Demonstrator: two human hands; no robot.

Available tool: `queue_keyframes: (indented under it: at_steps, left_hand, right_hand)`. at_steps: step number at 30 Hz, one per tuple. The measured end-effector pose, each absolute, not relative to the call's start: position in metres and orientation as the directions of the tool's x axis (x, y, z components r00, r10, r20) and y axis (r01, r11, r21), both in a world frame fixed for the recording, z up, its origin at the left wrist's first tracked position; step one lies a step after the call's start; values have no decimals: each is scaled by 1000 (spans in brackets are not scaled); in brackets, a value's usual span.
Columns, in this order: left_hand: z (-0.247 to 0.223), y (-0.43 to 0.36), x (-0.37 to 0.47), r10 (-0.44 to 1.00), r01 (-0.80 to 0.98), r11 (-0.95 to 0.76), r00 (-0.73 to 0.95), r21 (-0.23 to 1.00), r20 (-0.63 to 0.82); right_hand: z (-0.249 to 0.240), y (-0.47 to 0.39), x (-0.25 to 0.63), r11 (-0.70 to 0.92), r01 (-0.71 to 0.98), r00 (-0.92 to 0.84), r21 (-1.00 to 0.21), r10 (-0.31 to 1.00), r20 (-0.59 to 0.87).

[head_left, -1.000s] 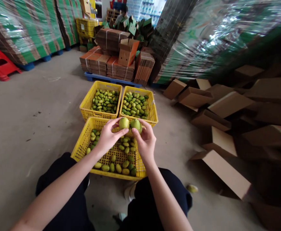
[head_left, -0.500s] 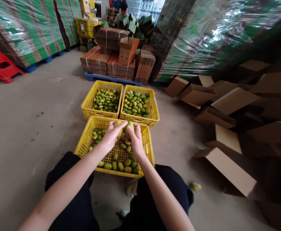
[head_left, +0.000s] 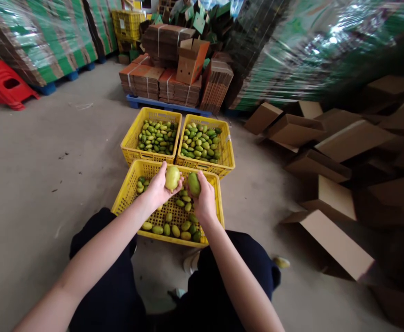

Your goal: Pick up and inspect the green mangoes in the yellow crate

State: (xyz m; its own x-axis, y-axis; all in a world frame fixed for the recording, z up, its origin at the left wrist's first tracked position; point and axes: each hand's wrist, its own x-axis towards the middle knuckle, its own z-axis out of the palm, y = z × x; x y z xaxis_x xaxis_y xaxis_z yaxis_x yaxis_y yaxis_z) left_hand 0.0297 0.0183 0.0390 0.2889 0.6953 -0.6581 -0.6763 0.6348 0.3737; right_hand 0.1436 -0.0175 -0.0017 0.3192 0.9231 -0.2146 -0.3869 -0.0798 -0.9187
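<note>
In my left hand [head_left: 158,188] lies a pale yellow-green oval fruit [head_left: 172,178], cradled between thumb and fingers with its small pointed tip downward. My right hand [head_left: 206,199] grips a darker green oval fruit [head_left: 194,184], its fingers partly hidden behind the fruit. The two fruits are close together but apart. Both hands are above the near yellow crate [head_left: 125,193], whose perforated floor shows between loose fruits. A row of green and yellow fruits [head_left: 176,230] rests along its near side, and more lie at the left and under my hands.
Two yellow crates, one at left [head_left: 129,146] and one at right [head_left: 227,152], hold many similar fruits beyond the near crate. Flattened cartons [head_left: 146,78] are stacked on a blue pallet [head_left: 167,106]. Open cardboard boxes [head_left: 336,244] crowd the right. A red stool [head_left: 6,83] stands left.
My hands have moved apart, each keeping its fruit. The left hand has turned so its fruit faces up in view. The camera view has tilted down slightly and shifted left.
</note>
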Motion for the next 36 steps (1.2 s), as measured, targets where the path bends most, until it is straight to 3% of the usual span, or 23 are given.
queue_keyframes:
  at_steps: [4,9,13,16,25,30,33,36]
  left_hand:
    - [39,20,27,729,-698,597,266,395,-631]
    - [31,18,25,765,-784,517,244,343,-595]
    - [26,18,27,852,-835,347,90,428,-516]
    - [31,18,25,873,-804,322,48,499,-486]
    - [43,10,20,855,-695,500,305,516,-419]
    - [34,10,25,834,-649,531,285,545,-473]
    - [29,13,26,822,-680,506,195,530,-535]
    - [25,15,28,763,-612,596,230,520,-605]
  right_hand:
    - [1,-14,148,-102,-537,283,-837,913,-293]
    - [6,-15,151,-191,-605,149,-773,927,-345]
    - [9,-18,148,-243,-570,13,-785,952,-305]
    - [10,-20,146,-268,-569,-84,-777,959,-270]
    - [6,-20,145,-115,-554,-28,-825,992,-119]
    - [2,-16,143,-129,-562,124,-817,963,-238]
    - [-1,-13,144,-171,-574,136,-801,944,-300]
    - [0,-12,145,-198,-628,137,-753,924,-357]
